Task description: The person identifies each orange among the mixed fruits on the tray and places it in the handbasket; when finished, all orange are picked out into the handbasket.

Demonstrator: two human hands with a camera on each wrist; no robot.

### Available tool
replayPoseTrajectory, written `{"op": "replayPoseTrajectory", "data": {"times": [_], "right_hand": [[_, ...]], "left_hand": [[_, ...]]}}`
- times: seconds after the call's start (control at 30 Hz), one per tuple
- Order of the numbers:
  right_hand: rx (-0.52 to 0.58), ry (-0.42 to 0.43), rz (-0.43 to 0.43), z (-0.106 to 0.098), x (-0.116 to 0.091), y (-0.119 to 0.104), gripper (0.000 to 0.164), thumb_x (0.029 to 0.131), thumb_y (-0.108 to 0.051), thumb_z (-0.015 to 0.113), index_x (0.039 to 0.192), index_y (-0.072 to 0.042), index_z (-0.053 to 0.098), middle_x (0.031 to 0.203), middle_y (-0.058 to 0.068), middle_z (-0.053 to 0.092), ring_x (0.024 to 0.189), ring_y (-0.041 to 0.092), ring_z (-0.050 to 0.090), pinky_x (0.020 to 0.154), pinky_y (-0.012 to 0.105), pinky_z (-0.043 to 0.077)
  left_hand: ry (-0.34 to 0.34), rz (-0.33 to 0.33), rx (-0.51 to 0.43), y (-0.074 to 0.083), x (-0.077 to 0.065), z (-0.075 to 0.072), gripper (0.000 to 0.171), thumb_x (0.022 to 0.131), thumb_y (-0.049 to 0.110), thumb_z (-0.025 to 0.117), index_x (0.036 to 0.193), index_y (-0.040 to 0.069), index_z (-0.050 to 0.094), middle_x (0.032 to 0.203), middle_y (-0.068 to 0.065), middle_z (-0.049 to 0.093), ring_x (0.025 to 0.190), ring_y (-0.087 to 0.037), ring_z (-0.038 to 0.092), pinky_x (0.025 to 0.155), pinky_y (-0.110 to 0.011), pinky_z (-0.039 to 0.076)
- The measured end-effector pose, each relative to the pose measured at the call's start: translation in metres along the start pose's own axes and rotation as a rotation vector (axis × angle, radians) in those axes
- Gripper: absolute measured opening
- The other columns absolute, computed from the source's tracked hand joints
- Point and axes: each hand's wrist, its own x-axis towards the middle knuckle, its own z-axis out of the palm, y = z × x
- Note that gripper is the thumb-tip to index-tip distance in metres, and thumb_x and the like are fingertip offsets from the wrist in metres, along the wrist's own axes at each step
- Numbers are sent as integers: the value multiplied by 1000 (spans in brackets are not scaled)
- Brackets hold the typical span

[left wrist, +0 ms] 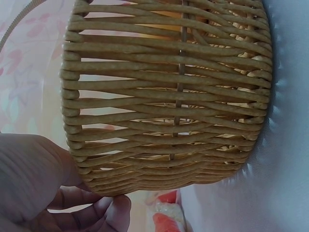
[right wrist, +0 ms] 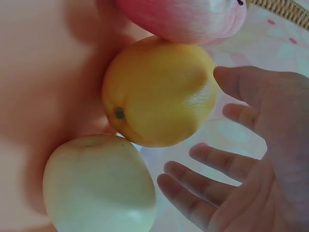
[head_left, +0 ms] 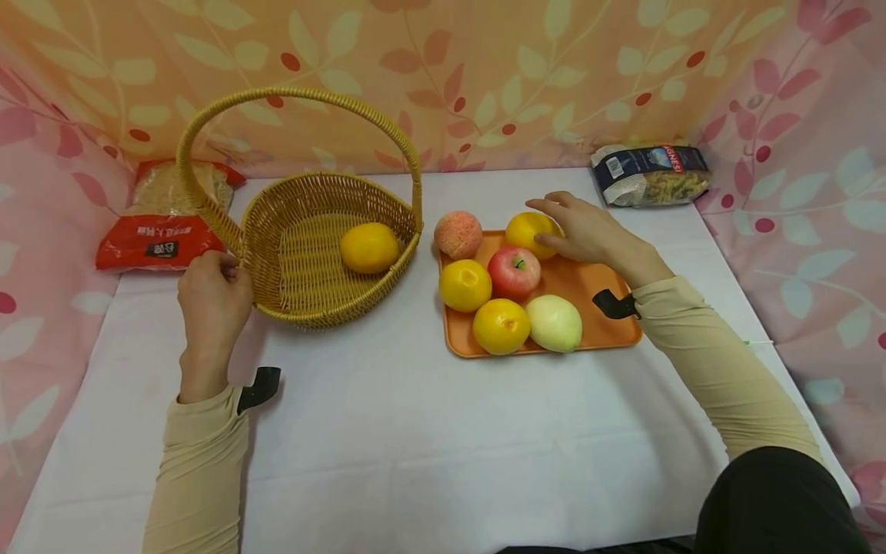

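Observation:
My left hand (head_left: 216, 291) holds the left rim of a woven basket (head_left: 298, 308) with a tall arched handle. In the left wrist view, its fingers curl at the rim of the basket (left wrist: 164, 104). A yellow-orange fruit (head_left: 370, 248) lies inside. My right hand (head_left: 584, 231) reaches over an orange (head_left: 527, 231) at the back of an orange tray (head_left: 605, 331). In the right wrist view, the fingers are spread and the thumb tip is right at the orange (right wrist: 157, 94). Beside that orange are an apple (right wrist: 188, 17) and a pale fruit (right wrist: 99, 186).
Also on the tray are a peach (head_left: 458, 235), two yellow-orange fruits (head_left: 465, 285) and a pale green fruit (head_left: 554, 323) in front. A red bag (head_left: 162, 231) lies behind the left hand. A pasta packet (head_left: 651, 175) sits at the back right.

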Motion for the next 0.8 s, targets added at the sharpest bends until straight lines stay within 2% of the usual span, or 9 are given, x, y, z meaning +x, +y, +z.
{"op": "replayPoseTrajectory", "data": {"times": [0.17,0.43,0.8], "right_hand": [[9,-62,4,4,4,1,61,97,-31,56,152,-18,34,152,25,33,132,48,42,108,63,34],[39,-109,-25,7,10,2,64,95,-30,59,152,-18,33,152,24,33,133,46,42,111,61,33],[48,-102,-122,9,15,4,65,91,-20,62,150,-9,37,147,24,41,135,43,40,114,58,30]], "left_hand": [[15,14,-2,1,-1,0,27,89,3,48,100,-17,63,92,-32,60,85,-44,55,73,-44,38],[19,22,0,1,-1,1,27,88,3,48,99,-17,63,91,-32,60,86,-45,54,76,-49,39],[19,22,-4,0,-1,1,27,89,3,48,100,-17,63,91,-33,60,86,-46,55,77,-49,39]]}}
